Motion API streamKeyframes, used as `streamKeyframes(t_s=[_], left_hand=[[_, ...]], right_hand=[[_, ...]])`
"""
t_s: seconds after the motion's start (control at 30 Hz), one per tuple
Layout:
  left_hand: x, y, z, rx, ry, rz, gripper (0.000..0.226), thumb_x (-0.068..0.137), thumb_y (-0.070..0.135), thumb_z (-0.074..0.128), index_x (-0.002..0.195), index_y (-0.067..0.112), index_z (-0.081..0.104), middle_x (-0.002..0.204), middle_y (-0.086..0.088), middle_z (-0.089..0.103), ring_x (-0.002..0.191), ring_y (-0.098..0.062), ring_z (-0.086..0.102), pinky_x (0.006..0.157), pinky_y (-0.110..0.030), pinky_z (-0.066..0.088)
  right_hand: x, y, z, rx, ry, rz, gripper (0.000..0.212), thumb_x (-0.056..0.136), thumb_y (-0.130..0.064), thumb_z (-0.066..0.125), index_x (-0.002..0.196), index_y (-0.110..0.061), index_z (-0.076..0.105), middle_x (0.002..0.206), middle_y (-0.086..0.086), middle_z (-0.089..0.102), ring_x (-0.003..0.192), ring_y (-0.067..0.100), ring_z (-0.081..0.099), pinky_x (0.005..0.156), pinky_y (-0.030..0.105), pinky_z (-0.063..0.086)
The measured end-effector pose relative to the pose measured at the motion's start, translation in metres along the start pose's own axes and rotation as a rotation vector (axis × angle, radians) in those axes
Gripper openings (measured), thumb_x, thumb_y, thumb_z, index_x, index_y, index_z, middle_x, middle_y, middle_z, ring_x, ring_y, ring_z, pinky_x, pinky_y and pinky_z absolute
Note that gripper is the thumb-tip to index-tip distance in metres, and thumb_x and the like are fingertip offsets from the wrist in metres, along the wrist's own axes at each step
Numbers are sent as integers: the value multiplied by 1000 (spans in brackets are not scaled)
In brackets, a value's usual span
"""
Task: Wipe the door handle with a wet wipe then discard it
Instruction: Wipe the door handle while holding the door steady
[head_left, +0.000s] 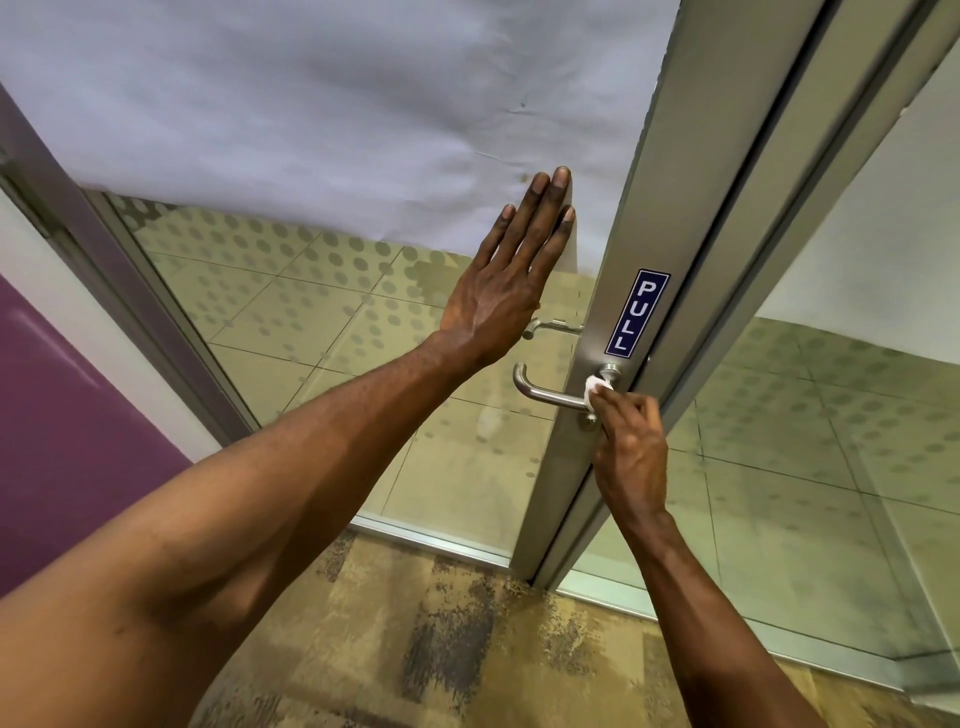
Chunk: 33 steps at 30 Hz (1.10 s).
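Note:
A brushed-steel lever door handle juts left from the metal stile of a glass door. My right hand pinches a small white wet wipe and presses it against the handle's inner end, beside the round base. My left hand lies flat on the glass above the handle, fingers stretched and together, holding nothing. A second handle on the far side shows through the glass behind my left hand.
A blue PULL sticker sits on the stile above the handle. White paper covers the upper glass. The door frame and another glass panel stand to the right, a purple wall to the left, patterned carpet below.

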<state>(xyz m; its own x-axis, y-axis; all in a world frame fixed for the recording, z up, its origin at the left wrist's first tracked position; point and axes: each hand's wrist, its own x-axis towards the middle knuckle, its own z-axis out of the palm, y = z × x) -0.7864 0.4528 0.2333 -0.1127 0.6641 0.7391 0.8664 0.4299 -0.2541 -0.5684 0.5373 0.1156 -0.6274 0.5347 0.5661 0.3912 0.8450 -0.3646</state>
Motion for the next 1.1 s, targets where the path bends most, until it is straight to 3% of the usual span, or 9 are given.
streamKeyframes(t_s=[0.2, 0.3, 0.4, 0.53, 0.7, 0.87, 1.0, 1.1], left_hand=[[0, 1, 3, 11, 9, -15, 133, 74, 0, 91, 176, 9, 6, 185, -17, -5, 167, -30, -18, 141, -42, -3], [0, 1, 2, 11, 4, -16, 135, 72, 0, 92, 176, 8, 6, 180, -11, -20, 166, -28, -24, 140, -41, -6], [0, 1, 0, 15, -7, -14, 133, 72, 0, 91, 176, 7, 7, 185, -18, -6, 167, -29, -22, 141, -41, -4], [0, 2, -3, 28, -11, -13, 128, 74, 0, 89, 176, 6, 11, 183, -21, 9, 166, -29, -21, 141, -41, -4], [0, 5, -6, 39, -15, -15, 124, 76, -4, 86, 176, 6, 13, 183, -21, 12, 167, -31, -12, 142, -45, 9], [0, 5, -9, 39, -37, -6, 123, 78, 3, 88, 176, 7, 13, 184, -20, 13, 172, -38, 13, 141, -47, 16], [1, -1, -8, 18, -56, 14, 122, 84, 15, 89, 176, 7, 8, 184, -20, 9, 173, -38, 7, 140, -48, 18], [0, 0, -8, 30, -46, 9, 124, 82, 11, 89, 176, 7, 8, 184, -20, 9, 169, -31, -8, 140, -47, 17]], right_hand=[[-8, -21, 3, -59, -144, -111, 51, 85, 11, 73, 134, -4, 68, 137, 13, 69, 121, 31, 55, 100, 36, 56], [2, -44, 6, -103, -191, -154, 52, 83, 16, 71, 133, -1, 69, 136, 15, 69, 118, 35, 57, 94, 42, 60], [19, -72, 7, -143, -226, -148, 42, 88, 16, 61, 125, -1, 72, 126, 12, 74, 107, 32, 56, 80, 41, 58], [37, -102, 9, -197, -272, -97, 30, 86, 14, 51, 104, 5, 74, 105, 18, 78, 102, 35, 56, 73, 40, 52], [48, -121, 17, -216, -267, -65, 19, 83, 15, 58, 77, 4, 71, 77, 23, 73, 85, 36, 59, 77, 43, 49], [66, -122, 34, -102, -266, 18, 20, 101, -2, 54, 95, 1, 73, 92, 22, 70, 105, 38, 56, 87, 42, 48], [73, -121, 37, -127, -275, -21, 30, 108, -11, 48, 100, 7, 71, 100, 29, 69, 109, 43, 58, 92, 48, 49], [69, -116, 33, -156, -332, -126, 28, 105, -8, 46, 100, 7, 70, 102, 28, 70, 102, 45, 63, 89, 51, 50]])
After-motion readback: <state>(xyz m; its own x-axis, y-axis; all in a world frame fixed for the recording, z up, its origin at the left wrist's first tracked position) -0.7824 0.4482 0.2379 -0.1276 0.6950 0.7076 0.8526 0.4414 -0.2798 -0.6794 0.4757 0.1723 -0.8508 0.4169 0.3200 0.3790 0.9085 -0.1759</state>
